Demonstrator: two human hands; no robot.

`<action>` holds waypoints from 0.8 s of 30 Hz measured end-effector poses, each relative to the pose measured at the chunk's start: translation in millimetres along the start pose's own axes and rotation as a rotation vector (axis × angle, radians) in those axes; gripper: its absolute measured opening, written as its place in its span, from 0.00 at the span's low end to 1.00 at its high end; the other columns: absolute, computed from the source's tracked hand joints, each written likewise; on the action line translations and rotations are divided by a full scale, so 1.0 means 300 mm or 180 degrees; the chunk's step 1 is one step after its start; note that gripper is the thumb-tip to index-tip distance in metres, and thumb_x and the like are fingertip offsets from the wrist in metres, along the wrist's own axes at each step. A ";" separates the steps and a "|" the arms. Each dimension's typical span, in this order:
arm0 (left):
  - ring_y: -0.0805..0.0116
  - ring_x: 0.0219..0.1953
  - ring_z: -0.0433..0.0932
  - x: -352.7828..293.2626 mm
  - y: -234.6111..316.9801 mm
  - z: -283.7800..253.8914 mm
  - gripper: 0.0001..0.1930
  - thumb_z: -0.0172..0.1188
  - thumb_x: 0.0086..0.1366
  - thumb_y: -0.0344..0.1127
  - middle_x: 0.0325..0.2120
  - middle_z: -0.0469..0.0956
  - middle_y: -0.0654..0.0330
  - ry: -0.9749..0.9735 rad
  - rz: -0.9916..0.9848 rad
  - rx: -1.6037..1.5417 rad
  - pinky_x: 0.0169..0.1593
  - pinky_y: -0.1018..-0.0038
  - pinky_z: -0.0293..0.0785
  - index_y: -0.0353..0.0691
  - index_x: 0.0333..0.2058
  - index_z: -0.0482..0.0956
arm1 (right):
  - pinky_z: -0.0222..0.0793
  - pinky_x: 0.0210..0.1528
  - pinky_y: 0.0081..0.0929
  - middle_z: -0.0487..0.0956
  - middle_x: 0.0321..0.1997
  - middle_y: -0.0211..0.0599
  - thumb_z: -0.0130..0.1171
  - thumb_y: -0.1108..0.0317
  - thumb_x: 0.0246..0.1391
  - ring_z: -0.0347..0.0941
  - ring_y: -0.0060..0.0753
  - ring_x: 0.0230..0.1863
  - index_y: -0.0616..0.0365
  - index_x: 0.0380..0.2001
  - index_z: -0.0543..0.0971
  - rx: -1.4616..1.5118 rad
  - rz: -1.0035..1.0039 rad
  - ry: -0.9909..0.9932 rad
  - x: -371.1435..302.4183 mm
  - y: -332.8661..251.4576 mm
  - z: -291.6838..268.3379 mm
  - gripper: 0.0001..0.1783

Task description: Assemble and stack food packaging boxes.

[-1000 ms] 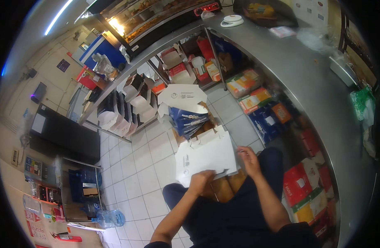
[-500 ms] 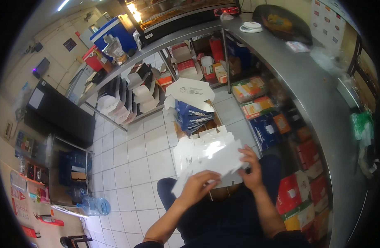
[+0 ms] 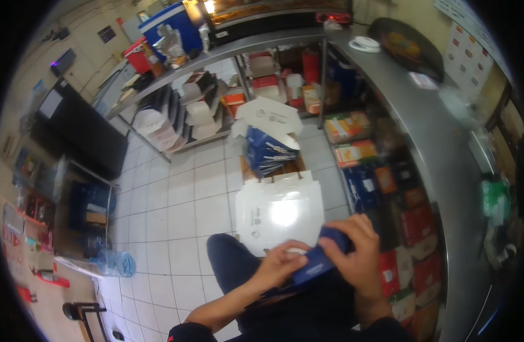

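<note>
Low in front of my body I hold a blue cardboard box [image 3: 314, 267], its printed outer side facing up and partly hidden by my fingers. My left hand [image 3: 280, 265] is closed on the box's left edge, thumb and fingers pinching it. At its right end, my right hand [image 3: 356, 248] grips the card with the thumb on top. Just beyond my hands lies a stack of flat white cardboard blanks [image 3: 273, 219], glare on the top one. Past it stands a pile of folded blue boxes [image 3: 265, 151] with a white open flap [image 3: 267, 117] on top.
A steel counter [image 3: 407, 105] curves along the right, with stacked coloured cartons [image 3: 418, 222] below it. Folded white boxes [image 3: 204, 117] fill the far rack. A blue water jug [image 3: 122, 263] sits at the left. My bent knee [image 3: 230, 259] is beside the blanks.
A white blank in my hands has been turned over and partly folded, so its blue side now shows. Both hands have moved slightly closer to my body. The view has shifted a little.
</note>
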State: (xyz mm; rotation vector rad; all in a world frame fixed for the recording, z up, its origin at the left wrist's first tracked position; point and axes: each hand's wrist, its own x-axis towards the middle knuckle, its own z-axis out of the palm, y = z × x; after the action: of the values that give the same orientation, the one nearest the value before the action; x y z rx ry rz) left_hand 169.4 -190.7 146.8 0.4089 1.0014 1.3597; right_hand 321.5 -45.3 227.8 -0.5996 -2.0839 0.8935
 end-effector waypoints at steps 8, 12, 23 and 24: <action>0.73 0.37 0.84 -0.120 0.182 0.036 0.30 0.71 0.62 0.22 0.33 0.86 0.55 0.0188 0.0938 0.1139 0.42 0.80 0.77 0.35 0.61 0.70 | 0.61 0.49 0.36 0.78 0.34 0.31 0.68 0.56 0.58 0.74 0.36 0.41 0.48 0.48 0.85 -0.0115 -0.0201 -0.1707 0.010 -0.057 -0.073 0.16; 0.61 0.48 0.84 -0.137 0.287 0.009 0.38 0.75 0.60 0.31 0.45 0.84 0.49 -0.0673 0.0875 0.2535 0.59 0.70 0.72 0.34 0.66 0.66 | 0.60 0.49 0.34 0.78 0.34 0.29 0.69 0.57 0.57 0.73 0.34 0.40 0.48 0.47 0.85 0.0242 -0.0411 -0.1310 0.002 -0.009 -0.070 0.16; 0.65 0.44 0.84 -0.075 0.179 -0.056 0.08 0.65 0.67 0.24 0.40 0.85 0.54 -0.0004 0.0465 0.2655 0.52 0.73 0.79 0.34 0.44 0.86 | 0.55 0.52 0.32 0.76 0.32 0.24 0.69 0.59 0.56 0.71 0.27 0.39 0.47 0.43 0.86 -0.0920 -0.0656 -0.1070 -0.047 0.101 -0.085 0.12; 0.66 0.42 0.84 -0.068 0.174 -0.050 0.08 0.65 0.66 0.25 0.38 0.85 0.54 0.0043 0.0514 0.2853 0.49 0.73 0.79 0.34 0.44 0.86 | 0.55 0.52 0.33 0.76 0.33 0.24 0.68 0.58 0.58 0.71 0.27 0.40 0.47 0.43 0.85 -0.1015 -0.0630 -0.1105 -0.049 0.107 -0.082 0.12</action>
State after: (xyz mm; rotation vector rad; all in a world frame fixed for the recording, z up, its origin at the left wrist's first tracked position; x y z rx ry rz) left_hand 127.8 -202.6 185.5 1.1638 1.5905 0.9819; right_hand 353.6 -24.7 207.8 -0.4089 -2.5769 0.5857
